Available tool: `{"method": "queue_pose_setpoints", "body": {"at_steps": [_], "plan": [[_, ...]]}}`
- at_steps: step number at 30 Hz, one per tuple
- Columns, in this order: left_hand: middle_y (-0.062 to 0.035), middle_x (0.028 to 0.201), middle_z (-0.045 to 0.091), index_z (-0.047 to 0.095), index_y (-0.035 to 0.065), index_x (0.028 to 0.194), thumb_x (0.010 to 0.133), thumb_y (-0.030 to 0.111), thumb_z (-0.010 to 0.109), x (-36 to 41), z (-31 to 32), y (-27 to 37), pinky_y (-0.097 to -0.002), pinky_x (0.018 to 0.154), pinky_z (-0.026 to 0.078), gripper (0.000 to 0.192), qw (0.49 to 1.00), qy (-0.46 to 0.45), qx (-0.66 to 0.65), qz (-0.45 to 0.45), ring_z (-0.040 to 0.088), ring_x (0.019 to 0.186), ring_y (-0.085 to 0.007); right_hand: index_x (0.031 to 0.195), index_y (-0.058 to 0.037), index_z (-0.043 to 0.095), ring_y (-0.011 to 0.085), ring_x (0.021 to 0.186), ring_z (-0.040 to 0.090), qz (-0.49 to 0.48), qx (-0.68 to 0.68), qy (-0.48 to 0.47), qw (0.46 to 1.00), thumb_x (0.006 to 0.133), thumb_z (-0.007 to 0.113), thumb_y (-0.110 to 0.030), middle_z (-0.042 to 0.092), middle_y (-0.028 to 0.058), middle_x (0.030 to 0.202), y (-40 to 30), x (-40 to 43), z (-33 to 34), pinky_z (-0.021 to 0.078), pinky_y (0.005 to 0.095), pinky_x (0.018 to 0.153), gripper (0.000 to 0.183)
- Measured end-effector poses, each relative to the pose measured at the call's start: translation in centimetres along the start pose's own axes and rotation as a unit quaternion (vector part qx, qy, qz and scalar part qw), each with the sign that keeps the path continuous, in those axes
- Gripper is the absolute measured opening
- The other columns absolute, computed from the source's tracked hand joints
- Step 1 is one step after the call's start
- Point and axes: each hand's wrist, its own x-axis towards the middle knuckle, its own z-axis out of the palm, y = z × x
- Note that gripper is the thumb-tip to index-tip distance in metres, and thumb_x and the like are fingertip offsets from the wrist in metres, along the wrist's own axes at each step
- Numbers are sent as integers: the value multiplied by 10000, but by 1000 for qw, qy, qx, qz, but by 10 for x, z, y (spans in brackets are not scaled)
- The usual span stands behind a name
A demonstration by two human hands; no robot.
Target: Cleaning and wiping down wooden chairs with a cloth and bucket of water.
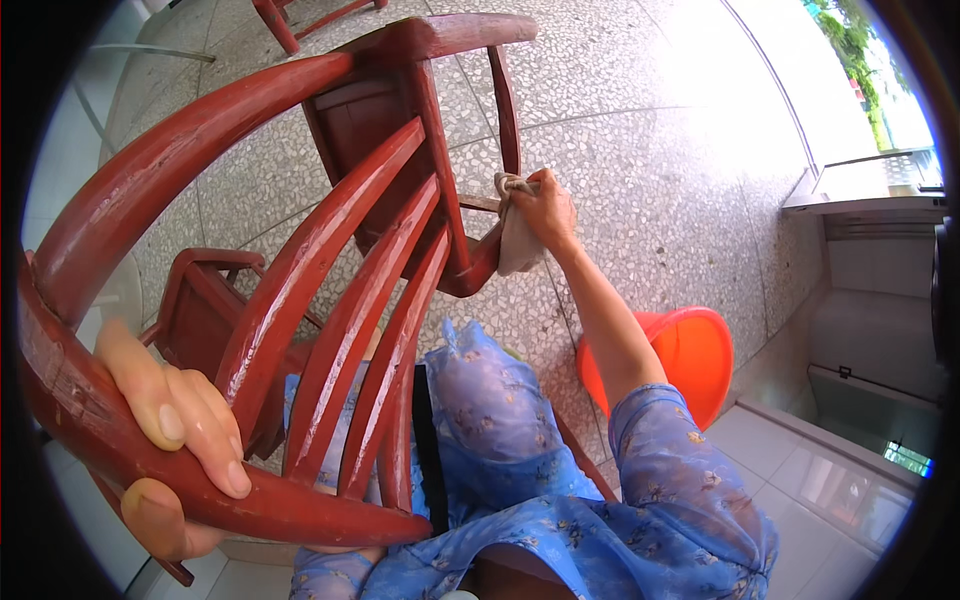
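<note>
A red-painted wooden chair [319,251] lies tilted before me, its curved back slats running toward my body. My left hand [180,442] grips the top rail [315,510] of its backrest, fingers over the wood and thumb underneath. Farther off, my right hand [547,210] holds a damp-looking grey-beige cloth [519,240] against a leg near the corner of the seat frame. Part of the cloth is bunched above the fingers and part hangs below. The chair's seat panel [364,142] shows behind the slats, and paint looks worn along the slat edges.
An orange-red plastic bucket [697,367] stands by my right elbow. A second red wooden seat [202,315] sits behind the slats at left, and red furniture legs [322,26] show at the top. The floor [622,172] is speckled terrazzo. White tiles and a cabinet [862,300] line the right.
</note>
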Motion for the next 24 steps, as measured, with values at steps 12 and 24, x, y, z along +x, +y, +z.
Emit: {"method": "queue_pose_setpoints", "body": {"at_steps": [12,24], "plan": [[-77,874,416,375,-106,1087,837,263,627,3,-8,-4,-174,443,388,512,994,-108,-14,23,478,450,-66,948,9,697,239,766,690,51,50,-86,994,701,787,-332,694,168,805,39,-3,16,541,365,681,430],[-50,872,410,394,-8,929,849,287,618,6,-2,-4,-170,466,369,378,999,-45,-22,15,468,475,-53,1018,-70,709,301,927,697,105,-8,-134,985,687,787,-421,718,168,969,29,5,12,533,398,816,488]]}}
